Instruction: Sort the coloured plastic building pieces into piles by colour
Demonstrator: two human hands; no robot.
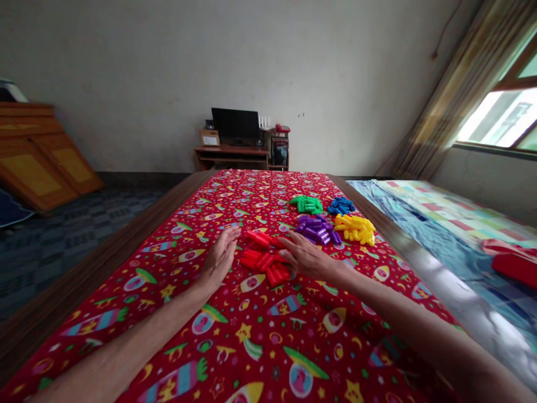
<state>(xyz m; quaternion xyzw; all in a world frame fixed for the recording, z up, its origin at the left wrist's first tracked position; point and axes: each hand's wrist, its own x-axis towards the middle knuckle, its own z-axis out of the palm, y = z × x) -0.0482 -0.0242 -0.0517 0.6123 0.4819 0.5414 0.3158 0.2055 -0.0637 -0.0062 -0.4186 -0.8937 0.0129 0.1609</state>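
Between my two hands lies a loose pile of short red plastic pieces (263,259) on a red patterned cloth (251,347). My left hand (220,254) stands on edge to the left of the pile, fingers stretched forward, a small gap from the pieces. On the other side, my right hand (302,254) touches the pile's right edge with its fingers extended; part of the pile is hidden behind it. Just beyond my right hand are a purple pile (318,229) and a yellow pile (355,229). Farther back sit a green pile (307,204) and a blue pile (340,206).
Dark wooden edges (126,240) flank the cloth. To the right is a bed (453,224) with a red folded item (514,268). A desk (232,151) with a monitor (235,124) stands against the far wall, and a wooden cabinet (42,151) at the left.
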